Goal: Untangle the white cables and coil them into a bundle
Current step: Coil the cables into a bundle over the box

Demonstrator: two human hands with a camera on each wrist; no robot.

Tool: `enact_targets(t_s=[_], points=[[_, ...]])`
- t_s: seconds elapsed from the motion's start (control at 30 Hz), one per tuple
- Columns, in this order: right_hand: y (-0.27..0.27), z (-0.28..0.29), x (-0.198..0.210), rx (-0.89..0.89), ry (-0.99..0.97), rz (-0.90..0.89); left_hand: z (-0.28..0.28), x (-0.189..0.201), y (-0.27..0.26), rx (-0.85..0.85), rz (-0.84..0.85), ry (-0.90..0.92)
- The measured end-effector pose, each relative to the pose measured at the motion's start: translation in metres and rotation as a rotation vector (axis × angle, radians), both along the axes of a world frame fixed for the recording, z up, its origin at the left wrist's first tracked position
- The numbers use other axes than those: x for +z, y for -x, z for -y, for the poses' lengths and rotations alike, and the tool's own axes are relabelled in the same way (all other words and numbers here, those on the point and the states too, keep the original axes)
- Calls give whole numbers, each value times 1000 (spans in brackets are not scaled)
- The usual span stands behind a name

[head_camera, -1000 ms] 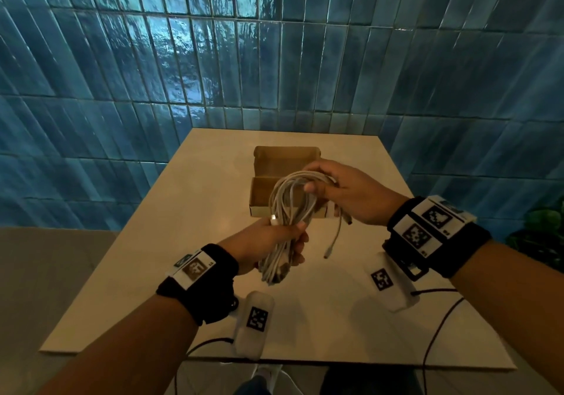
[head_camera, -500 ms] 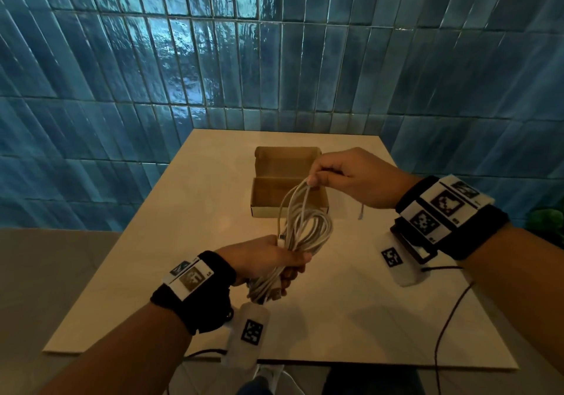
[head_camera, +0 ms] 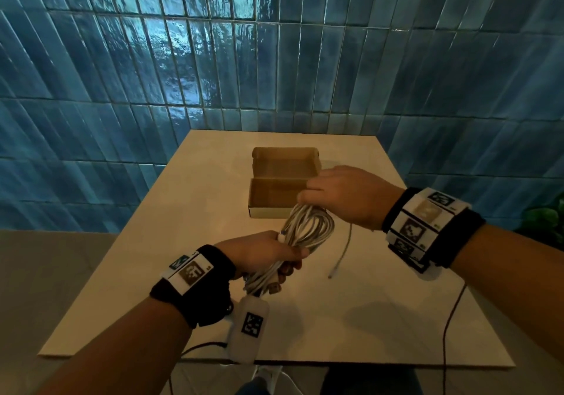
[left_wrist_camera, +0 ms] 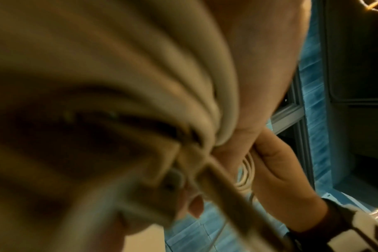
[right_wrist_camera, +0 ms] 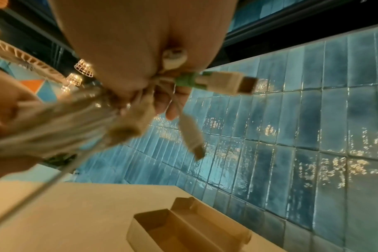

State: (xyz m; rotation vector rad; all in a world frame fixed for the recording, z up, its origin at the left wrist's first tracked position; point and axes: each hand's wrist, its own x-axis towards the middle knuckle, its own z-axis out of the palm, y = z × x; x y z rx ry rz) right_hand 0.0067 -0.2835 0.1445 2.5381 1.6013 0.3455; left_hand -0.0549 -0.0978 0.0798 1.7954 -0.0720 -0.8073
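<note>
White cables (head_camera: 306,234) are gripped at the lower end of the coil by the left hand (head_camera: 262,255), fingers curled round the strands, while the top of the loops is pinched by the right hand (head_camera: 341,196), the bundle held in the air above the table (head_camera: 381,318). One loose tail (head_camera: 343,251) hangs down toward the table and should be drawn in and wound round the coil, judged the step in hand. Loops are best kept even and the lower grip firm so strands are not slipped. A cardboard box (head_camera: 274,211) stands open just behind.
</note>
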Motion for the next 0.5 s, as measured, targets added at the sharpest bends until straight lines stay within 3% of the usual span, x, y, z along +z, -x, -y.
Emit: enact_targets(t_s=[0.2,0.4,0.5], points=[[-4,10,3,-228,-45,-165,-8,-2,1,15,-55,133],[3,18,6,-338,-354,-907,-18,-2,3,30,-101,317],[8,17,11,-342,-522,-1052,-17,-1,4,56,-138,404]])
